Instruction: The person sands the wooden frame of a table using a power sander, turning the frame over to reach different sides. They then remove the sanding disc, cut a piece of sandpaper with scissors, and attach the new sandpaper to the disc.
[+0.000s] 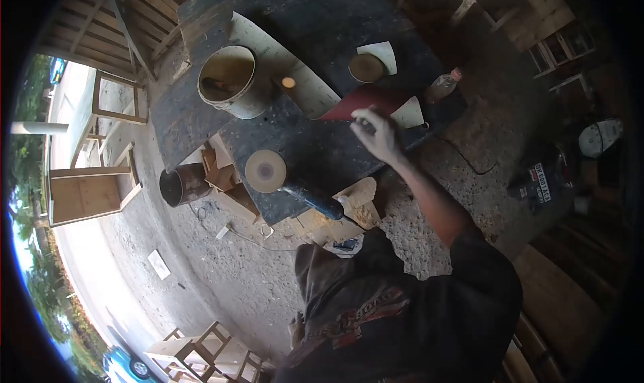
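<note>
My right hand (378,136), pale with dust, reaches over the near edge of the dark tabletop (302,145). Its fingers are curled at the front edge of a long strip of sandpaper (355,102) and appear to pinch it. The strip curls there and shows its dark red grit side. Its pale printed back runs away to the far left. Left of the hand, an angle grinder (312,200) with a round tan sanding disc (265,171) lies at the table's edge. No part of my left hand shows.
A dirty bucket (247,101) stands on the table's left. Beyond the strip sits a round disc (367,67) on a pale scrap. A plastic bottle (445,85) is at right. Below are a metal can (184,185), a cord and wooden frames (90,195).
</note>
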Action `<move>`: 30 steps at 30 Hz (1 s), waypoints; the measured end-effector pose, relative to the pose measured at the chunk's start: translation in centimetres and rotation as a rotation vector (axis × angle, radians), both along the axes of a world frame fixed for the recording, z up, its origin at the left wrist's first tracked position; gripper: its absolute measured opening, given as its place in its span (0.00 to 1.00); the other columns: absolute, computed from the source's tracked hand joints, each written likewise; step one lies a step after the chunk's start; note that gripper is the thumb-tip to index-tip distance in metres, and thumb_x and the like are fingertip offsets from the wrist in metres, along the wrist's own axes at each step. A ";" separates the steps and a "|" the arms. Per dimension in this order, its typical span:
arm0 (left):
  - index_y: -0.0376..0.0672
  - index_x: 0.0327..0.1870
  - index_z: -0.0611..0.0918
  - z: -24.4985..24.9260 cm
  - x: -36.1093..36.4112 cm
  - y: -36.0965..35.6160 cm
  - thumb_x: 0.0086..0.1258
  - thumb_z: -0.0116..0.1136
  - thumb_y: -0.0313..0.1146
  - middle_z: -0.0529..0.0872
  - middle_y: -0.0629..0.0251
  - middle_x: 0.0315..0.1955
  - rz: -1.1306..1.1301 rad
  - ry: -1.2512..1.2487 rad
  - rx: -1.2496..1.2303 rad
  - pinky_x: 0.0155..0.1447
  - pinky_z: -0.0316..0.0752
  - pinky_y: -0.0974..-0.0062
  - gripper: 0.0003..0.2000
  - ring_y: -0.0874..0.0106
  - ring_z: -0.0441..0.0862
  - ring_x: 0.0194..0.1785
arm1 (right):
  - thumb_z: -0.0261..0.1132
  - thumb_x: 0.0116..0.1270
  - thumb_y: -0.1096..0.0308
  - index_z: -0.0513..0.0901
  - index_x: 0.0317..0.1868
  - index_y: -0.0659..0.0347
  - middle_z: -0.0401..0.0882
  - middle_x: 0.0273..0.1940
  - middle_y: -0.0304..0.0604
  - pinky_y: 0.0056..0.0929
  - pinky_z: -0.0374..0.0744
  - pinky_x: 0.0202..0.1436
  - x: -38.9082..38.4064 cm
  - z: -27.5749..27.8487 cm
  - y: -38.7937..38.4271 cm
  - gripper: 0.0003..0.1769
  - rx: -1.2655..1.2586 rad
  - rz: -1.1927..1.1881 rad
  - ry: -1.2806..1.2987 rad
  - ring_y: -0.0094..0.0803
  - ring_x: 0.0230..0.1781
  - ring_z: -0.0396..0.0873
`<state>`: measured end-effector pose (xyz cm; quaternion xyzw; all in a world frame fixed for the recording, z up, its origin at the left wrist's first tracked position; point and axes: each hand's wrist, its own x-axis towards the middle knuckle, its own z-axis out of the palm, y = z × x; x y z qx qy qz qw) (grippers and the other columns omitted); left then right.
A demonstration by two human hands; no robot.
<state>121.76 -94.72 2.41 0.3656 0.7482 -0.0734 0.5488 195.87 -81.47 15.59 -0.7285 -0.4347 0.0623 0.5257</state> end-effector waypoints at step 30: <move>0.26 0.77 0.56 7.3 50.5 20.7 0.59 0.71 0.51 0.69 0.33 0.65 -0.124 -0.133 0.835 0.74 0.67 0.47 0.53 0.40 0.68 0.72 | 0.71 0.73 0.74 0.82 0.58 0.62 0.83 0.55 0.39 0.27 0.86 0.49 4.8 2.6 -12.6 0.15 0.524 -0.271 1.135 0.26 0.51 0.82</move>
